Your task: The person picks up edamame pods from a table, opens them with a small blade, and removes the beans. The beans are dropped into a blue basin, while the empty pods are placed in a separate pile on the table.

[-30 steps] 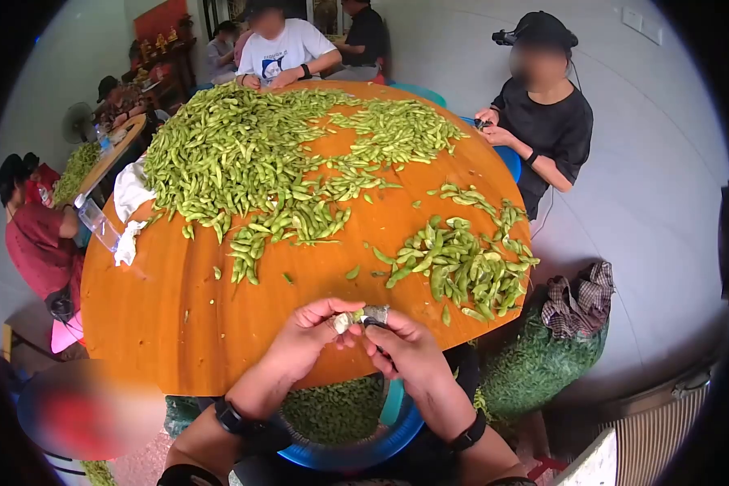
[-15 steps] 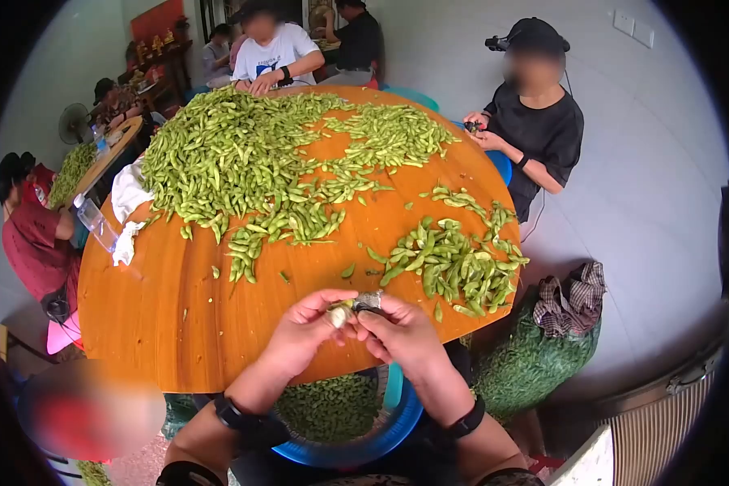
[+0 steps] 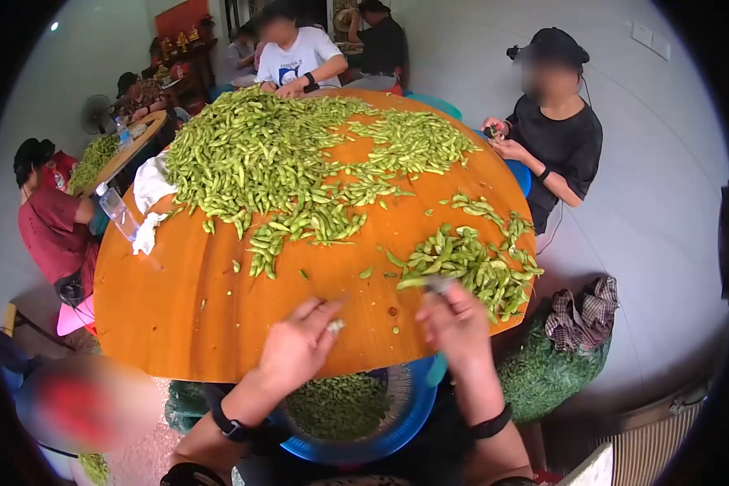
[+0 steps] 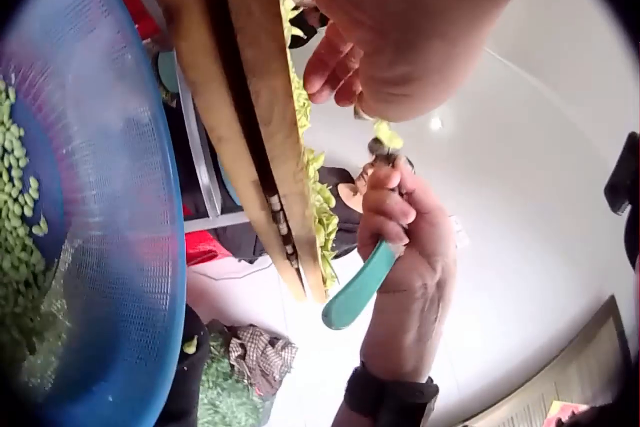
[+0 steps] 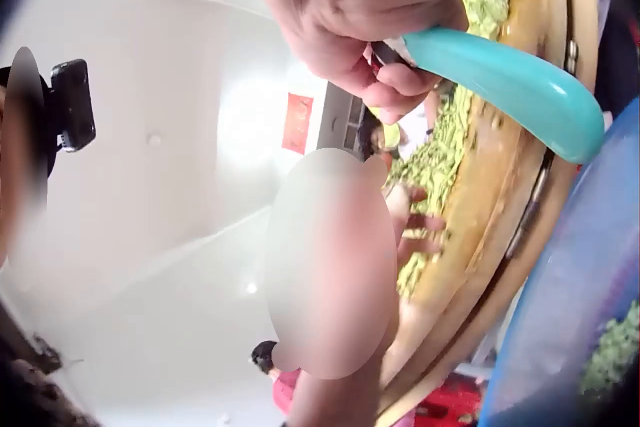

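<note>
My right hand (image 3: 462, 328) grips a tool by its long turquoise handle (image 5: 520, 82); the tool's working end is mostly hidden by the fingers. Its fingertips are right at a green edamame pod (image 3: 411, 283), at the near-left edge of a small heap of pods (image 3: 474, 267). Something grey covers a fingertip there. Apart from it, over the table's near edge, is my left hand (image 3: 294, 348), fingers loosely bent, with a whitish piece (image 3: 335, 326) at the thumb. A blue basin (image 3: 419, 405) holding shelled green beans sits below both hands.
A large mound of pods (image 3: 243, 158) covers the far left of the round wooden table (image 3: 170, 324). A plastic bottle (image 3: 117, 212) and white cloth (image 3: 152, 185) lie at its left edge. People sit around it. A full green sack (image 3: 555, 377) stands at right.
My hands have moved apart from working close together. The right went forward and right to the small heap with the tool; the left stayed near the table's front edge.
</note>
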Available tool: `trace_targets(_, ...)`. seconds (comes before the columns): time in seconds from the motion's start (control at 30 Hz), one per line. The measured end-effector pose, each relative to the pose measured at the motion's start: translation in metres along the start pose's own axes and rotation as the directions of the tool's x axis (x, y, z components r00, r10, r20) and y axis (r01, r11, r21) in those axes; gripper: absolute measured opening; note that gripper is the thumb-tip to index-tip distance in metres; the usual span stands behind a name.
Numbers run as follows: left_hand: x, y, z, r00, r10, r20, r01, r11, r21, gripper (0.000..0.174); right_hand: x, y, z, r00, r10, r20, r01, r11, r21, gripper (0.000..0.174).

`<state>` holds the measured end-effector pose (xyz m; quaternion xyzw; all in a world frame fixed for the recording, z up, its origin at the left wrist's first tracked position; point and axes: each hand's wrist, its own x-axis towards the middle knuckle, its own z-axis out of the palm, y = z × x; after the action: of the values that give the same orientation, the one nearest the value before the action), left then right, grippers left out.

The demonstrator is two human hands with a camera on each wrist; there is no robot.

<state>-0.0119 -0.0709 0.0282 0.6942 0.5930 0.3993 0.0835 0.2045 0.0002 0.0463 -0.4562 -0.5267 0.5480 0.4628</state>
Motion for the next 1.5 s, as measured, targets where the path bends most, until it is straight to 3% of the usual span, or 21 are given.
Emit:
trace_targets(0.03,0.002,-0.007,-0.011,0.999,0.046,0.006,-0.046,0.985,0.168,0.029,0.015,0.013,-0.017,0.991,-0.084,-0.1,0.08,0.996,-0.05,0.022)
trace_targets(0.1,0.011,-0.027,-0.03,0.999,-0.026,0.032,0.017,0.968,0.251,0.026,0.035,0.016,-0.048,0.957,-0.179,-0.227,0.155,0.981,-0.119,0.012)
trace_targets(0.17,0.026,-0.04,-0.033,1.0,-0.027,0.012,0.022,0.945,0.326,0.025,0.035,0.011,-0.057,0.962,-0.132,-0.239,0.117,0.99,-0.077,0.01)
trace_targets(0.23,0.037,-0.048,-0.03,0.991,0.134,-0.007,-0.125,0.943,0.308,0.026,0.029,0.016,-0.055,0.971,-0.116,-0.21,0.099,0.991,-0.091,0.011)
trace_targets(0.4,0.025,-0.039,-0.017,0.986,0.0,0.168,-0.037,0.976,0.214,0.027,0.016,0.037,-0.039,0.991,-0.123,-0.054,0.108,0.97,-0.218,0.008)
trace_targets(0.5,0.006,-0.029,-0.008,0.978,0.103,0.179,-0.142,0.965,0.222,0.027,0.014,0.047,-0.037,0.997,-0.042,-0.066,0.031,0.986,-0.165,0.008)
trace_targets(0.63,-0.023,-0.025,0.001,0.97,0.11,0.215,-0.159,0.961,0.228,0.03,0.015,0.052,-0.037,0.996,-0.082,-0.047,0.072,0.981,-0.183,0.01)
trace_targets(0.7,-0.035,0.001,0.0,0.904,0.166,0.394,-0.18,0.984,-0.003,0.027,0.012,0.047,-0.037,0.998,-0.019,-0.053,0.014,0.996,-0.093,0.012)
trace_targets(0.73,-0.032,0.007,-0.001,0.903,0.167,0.395,-0.181,0.984,-0.002,0.027,0.012,0.047,-0.037,0.998,-0.02,-0.054,0.015,0.996,-0.091,0.012)
trace_targets(0.8,-0.02,0.013,-0.003,0.833,0.198,0.516,-0.019,0.943,-0.331,0.022,0.012,0.047,-0.037,0.998,-0.031,-0.051,0.026,0.996,-0.089,0.012)
trace_targets(0.83,-0.002,0.005,-0.005,0.842,0.199,0.501,-0.073,0.963,-0.259,0.019,0.013,0.048,-0.037,0.998,-0.035,-0.052,0.031,0.996,-0.089,0.012)
trace_targets(0.87,0.017,0.002,-0.014,0.851,0.026,0.524,-0.023,1.0,-0.012,0.019,0.013,0.049,-0.038,0.998,-0.049,-0.045,0.044,0.994,-0.104,0.013)
trace_targets(0.9,0.031,-0.022,-0.008,0.923,0.093,0.374,-0.143,0.984,0.109,0.019,0.013,0.05,-0.038,0.997,-0.062,-0.037,0.058,0.991,-0.12,0.014)
trace_targets(0.97,0.081,-0.053,-0.007,0.947,0.258,0.192,-0.316,0.854,0.413,0.032,0.012,0.049,-0.038,0.997,-0.054,-0.049,0.047,0.992,-0.121,0.014)
trace_targets(1.07,0.124,-0.079,-0.004,0.916,0.345,0.207,-0.402,0.776,0.486,0.036,0.012,0.051,-0.038,0.996,-0.064,-0.066,0.055,0.988,-0.141,0.014)
trace_targets(1.13,0.132,-0.089,0.002,0.903,0.224,0.366,-0.394,0.769,0.503,0.039,0.011,0.054,-0.039,0.994,-0.081,-0.071,0.069,0.985,-0.16,0.014)
trace_targets(1.2,0.123,-0.093,0.002,0.915,0.203,0.348,-0.359,0.802,0.478,0.04,0.012,0.058,-0.039,0.991,-0.116,-0.071,0.101,0.976,-0.193,0.013)
trace_targets(1.33,0.1,-0.087,-0.005,0.969,0.134,0.207,-0.226,0.823,0.522,0.038,0.011,0.057,-0.039,0.98,-0.194,-0.031,0.177,0.94,-0.29,0.01)
trace_targets(1.4,0.09,-0.076,-0.01,0.981,0.12,0.155,-0.186,0.821,0.54,0.038,0.01,0.039,-0.032,0.998,-0.052,0.043,0.059,0.979,-0.195,0.006)
trace_targets(1.43,0.085,-0.069,-0.013,0.991,0.073,0.112,-0.119,0.863,0.491,0.036,0.011,0.036,-0.027,0.998,-0.05,0.04,0.057,0.979,-0.195,0.006)
trace_targets(1.5,0.077,-0.065,-0.009,0.996,0.03,0.081,-0.062,0.9,0.431,0.035,0.012,0.029,-0.014,0.976,-0.031,0.214,0.063,0.988,-0.141,0.006)
